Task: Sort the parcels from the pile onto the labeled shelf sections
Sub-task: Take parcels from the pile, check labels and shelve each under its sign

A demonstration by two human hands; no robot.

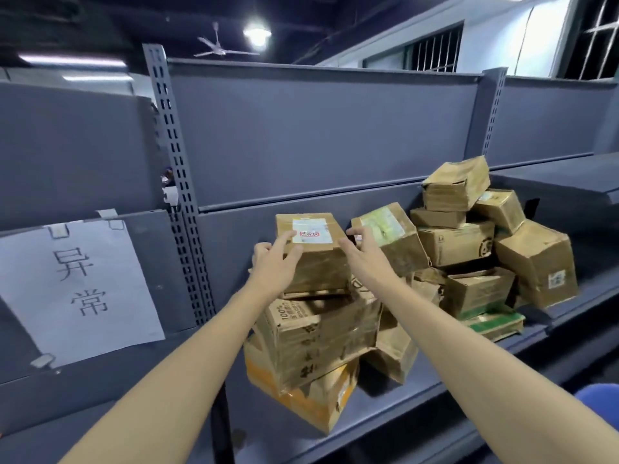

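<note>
Your left hand (274,262) and right hand (365,256) grip a labelled box (318,262) from either side, atop the pile (455,244) of battered cartons on the grey shelf (452,390). A paper sign (77,289) hangs to the left.

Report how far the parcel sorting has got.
Done: nothing visibly; no parcel shows by the white handwritten paper sign. In hand: the left hand and right hand grip the top brown cardboard box with a white label. Left: the heap of worn cardboard boxes on the grey metal shelf, so nearly everything.
</note>
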